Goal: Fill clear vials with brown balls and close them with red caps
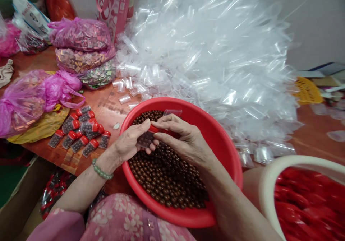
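Note:
My left hand (134, 137) is wrapped round a clear plastic tube (147, 139) filled with brown balls, held over a red basin (226, 144). On the tube's upper end, my right hand (183, 137) pinches a red cap (154, 128) between thumb and fingers. Whether the cap is fully seated I cannot tell. Below both hands, small glossy brown balls (167, 176) fill the bottom of the basin. An unfilled clear tube (173, 112) lies at the basin's far side, just behind my right fingers.
Filled red-capped tubes (83, 129) lie left of the basin. Behind rises a big heap of clear tubes (210, 54). A white tub (266, 183) of red caps (307, 201) stands right. Pink bags (81, 34) sit back left; a box (18, 187) with capped tubes is below left.

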{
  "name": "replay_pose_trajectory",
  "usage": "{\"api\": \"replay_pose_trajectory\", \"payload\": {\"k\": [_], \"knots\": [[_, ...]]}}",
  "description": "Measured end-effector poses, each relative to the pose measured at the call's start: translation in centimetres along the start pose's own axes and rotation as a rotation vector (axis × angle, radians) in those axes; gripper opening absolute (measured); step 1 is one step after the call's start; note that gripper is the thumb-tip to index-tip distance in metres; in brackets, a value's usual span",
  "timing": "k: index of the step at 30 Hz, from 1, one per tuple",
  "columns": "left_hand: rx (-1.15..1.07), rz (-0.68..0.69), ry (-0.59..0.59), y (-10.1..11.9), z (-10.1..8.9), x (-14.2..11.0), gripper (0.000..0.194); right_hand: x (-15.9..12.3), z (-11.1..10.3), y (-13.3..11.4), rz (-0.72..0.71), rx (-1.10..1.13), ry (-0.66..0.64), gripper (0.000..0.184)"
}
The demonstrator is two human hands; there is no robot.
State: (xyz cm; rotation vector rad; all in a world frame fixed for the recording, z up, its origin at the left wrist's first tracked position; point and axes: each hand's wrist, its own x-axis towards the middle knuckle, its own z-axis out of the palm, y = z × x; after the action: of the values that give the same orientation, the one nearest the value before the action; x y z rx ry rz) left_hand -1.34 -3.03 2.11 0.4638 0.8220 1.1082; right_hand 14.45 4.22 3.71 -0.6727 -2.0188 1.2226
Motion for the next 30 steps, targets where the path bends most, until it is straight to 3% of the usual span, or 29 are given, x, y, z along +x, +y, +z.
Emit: {"api": "replay_pose_trajectory", "payload": {"k": [4,7,14,19,24,27,30], "knots": [[0.009,0.008,0.031,0.2,0.1,0.0,0.046,-0.2,-0.2,-0.2,0.140,0.130,-0.002,0.034],[0.007,0.009,0.015,0.4,0.1,-0.1,0.046,-0.2,-0.8,-0.4,0.265,0.266,0.067,0.042],[0.038,-0.015,0.022,0.6,0.3,-0.3,0.043,0.4,-0.8,-0.9,0.326,0.353,0.214,0.031],[0.084,-0.013,-0.032,0.3,0.3,-0.2,0.052,0.0,0.1,-1.1,0.174,0.103,0.238,0.020],[0.078,0.049,-0.065,-0.2,0.1,-0.1,0.062,-0.5,0.5,-1.3,-0.156,-0.354,-0.021,0.041],[0.036,0.010,-0.008,-0.3,0.1,-0.1,0.068,-0.5,1.0,-1.3,-0.300,-0.584,-0.078,0.057],[0.025,-0.015,0.022,-0.3,0.2,-0.2,0.069,-0.6,1.6,-1.3,-0.336,-0.761,-0.094,0.066]]}}
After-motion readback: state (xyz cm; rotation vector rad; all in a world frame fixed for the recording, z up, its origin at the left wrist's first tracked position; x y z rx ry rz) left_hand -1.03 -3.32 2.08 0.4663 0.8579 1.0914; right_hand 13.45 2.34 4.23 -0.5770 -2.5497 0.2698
